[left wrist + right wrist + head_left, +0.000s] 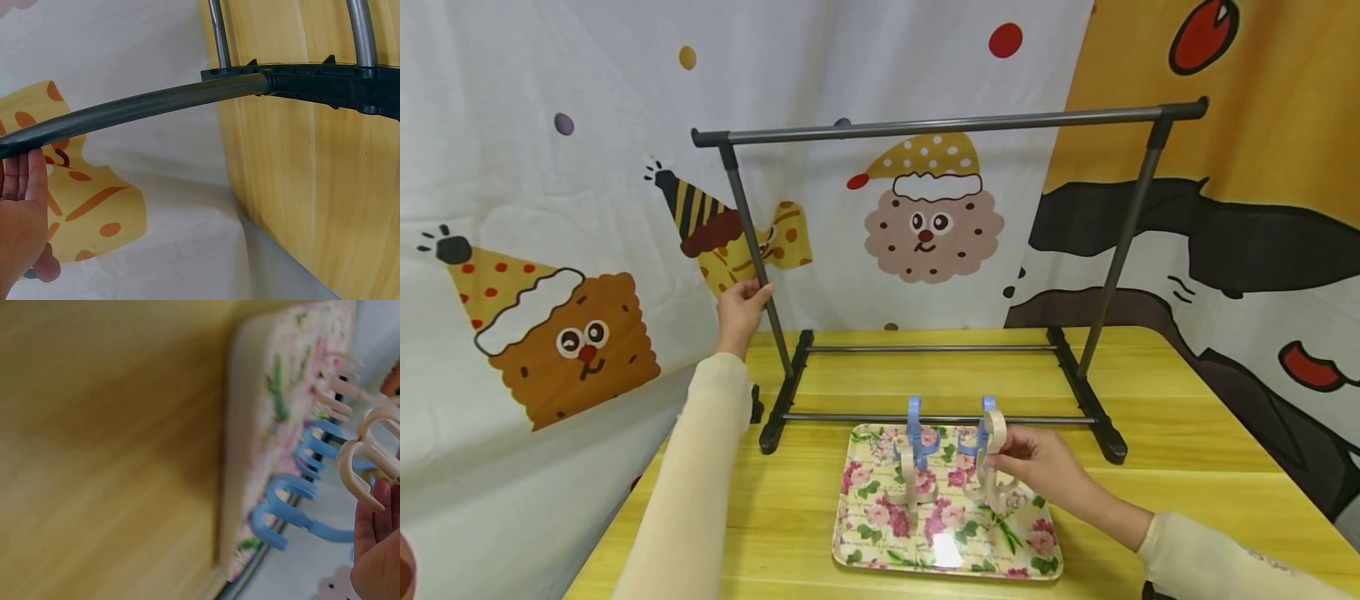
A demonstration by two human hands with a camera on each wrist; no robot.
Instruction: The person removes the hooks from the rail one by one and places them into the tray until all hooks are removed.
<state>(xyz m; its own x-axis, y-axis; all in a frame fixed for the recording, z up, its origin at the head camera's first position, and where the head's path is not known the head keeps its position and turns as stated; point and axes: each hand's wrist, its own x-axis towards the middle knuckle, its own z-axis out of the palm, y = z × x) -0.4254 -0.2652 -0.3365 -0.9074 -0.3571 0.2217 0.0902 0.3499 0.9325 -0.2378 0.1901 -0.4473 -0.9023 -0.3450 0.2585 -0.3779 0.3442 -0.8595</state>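
In the head view my left hand (741, 312) is at the left post (751, 233) of a dark metal rack, its fingertips touching it. The left wrist view has the fingers (39, 181) extended against that post, with the thumb apart from it. My right hand (1037, 462) pinches a beige plastic hook (996, 433) above the right part of a floral tray (880, 557). In the right wrist view its curved prongs (353, 469) stick out past my fingers. Another beige hook (910, 483) and two blue hooks (914, 425) (275, 506) stand on the tray.
The rack's top bar (940, 127) spans above the wooden table (790, 517). Its right foot (1101, 421) and lower rods (925, 348) stand behind the tray. A cartoon-printed curtain (842, 50) hangs at the back and sides.
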